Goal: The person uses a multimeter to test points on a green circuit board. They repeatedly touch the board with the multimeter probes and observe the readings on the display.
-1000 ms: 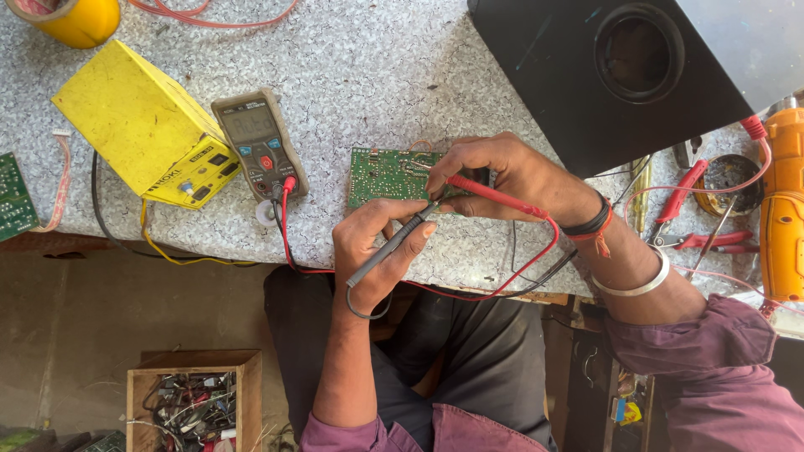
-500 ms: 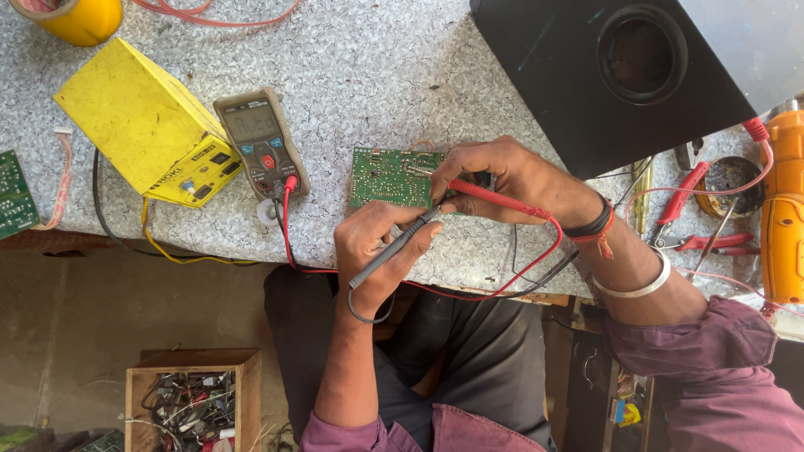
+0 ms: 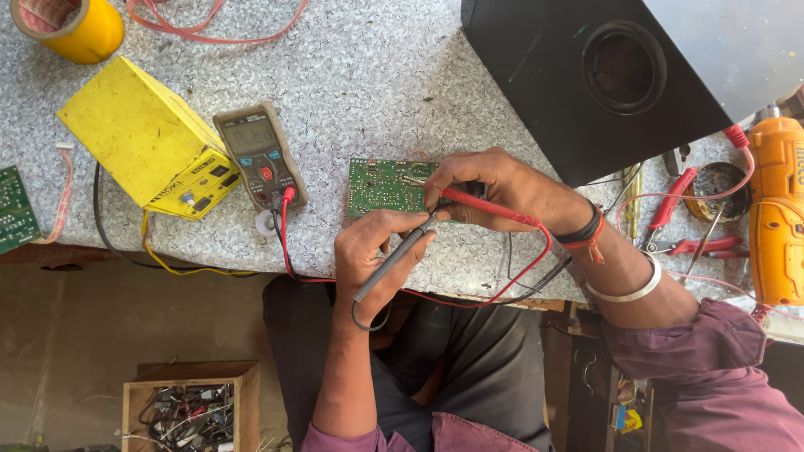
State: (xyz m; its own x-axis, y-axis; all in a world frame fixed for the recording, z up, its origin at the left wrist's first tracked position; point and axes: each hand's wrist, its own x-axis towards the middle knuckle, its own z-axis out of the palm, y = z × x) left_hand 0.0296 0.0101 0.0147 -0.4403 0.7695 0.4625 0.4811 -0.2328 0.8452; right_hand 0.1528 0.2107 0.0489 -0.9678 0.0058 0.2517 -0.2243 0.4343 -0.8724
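A green circuit board [image 3: 383, 186] lies on the speckled worktop near its front edge. My left hand [image 3: 368, 255] grips a black multimeter probe [image 3: 394, 261], its tip aimed at the board's right side. My right hand [image 3: 494, 188] pinches a red probe [image 3: 486, 206] with the tip on the same corner of the board. Red and black leads run from the probes to a grey multimeter [image 3: 260, 155] lying left of the board.
A yellow box-shaped device [image 3: 142, 138] sits left of the meter. A big black speaker cabinet [image 3: 603, 75] fills the back right. Red-handled pliers [image 3: 678, 213], an orange power tool [image 3: 779, 209], a tape roll [image 3: 71, 25] and a wooden crate of parts [image 3: 188, 410] are around.
Both hands have shifted very slightly at the board's right edge. The probes stay on the board and the meter has not moved.
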